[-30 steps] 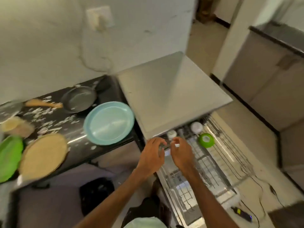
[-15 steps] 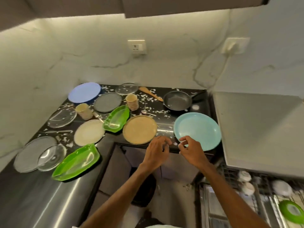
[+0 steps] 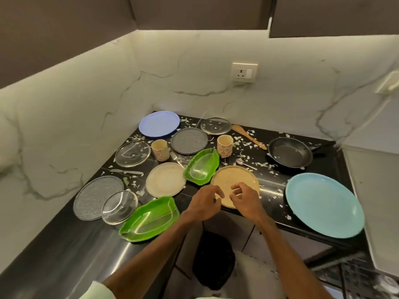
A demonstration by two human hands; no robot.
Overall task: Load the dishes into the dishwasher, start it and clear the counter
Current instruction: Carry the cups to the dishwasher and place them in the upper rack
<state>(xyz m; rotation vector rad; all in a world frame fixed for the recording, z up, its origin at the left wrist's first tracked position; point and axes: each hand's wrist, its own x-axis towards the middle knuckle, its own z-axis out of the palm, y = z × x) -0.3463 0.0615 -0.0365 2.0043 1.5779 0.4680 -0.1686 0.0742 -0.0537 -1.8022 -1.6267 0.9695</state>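
My left hand (image 3: 205,205) and my right hand (image 3: 244,199) hover side by side over the near edge of a tan round plate (image 3: 235,180) on the black counter (image 3: 269,190). Their fingers hang loosely curled and hold nothing. Around the tan plate lie a green leaf-shaped dish (image 3: 201,166), a cream plate (image 3: 165,179), a second green leaf dish (image 3: 150,220) and a large light-blue plate (image 3: 325,205). The dishwasher's pulled-out rack (image 3: 354,275) shows at the bottom right under its grey top (image 3: 375,201).
Farther back stand two patterned cups (image 3: 160,149) (image 3: 225,145), a blue plate (image 3: 159,124), a grey plate (image 3: 189,140), glass lids (image 3: 132,153) (image 3: 119,207), a black frying pan (image 3: 290,155), a wooden spatula (image 3: 248,135), a spoon (image 3: 245,164) and scattered white scraps. A black bin (image 3: 213,260) sits below.
The view has swung from the dishwasher rack left to the counter. Both hands have left the rack and now hang over the tan plate, holding nothing.
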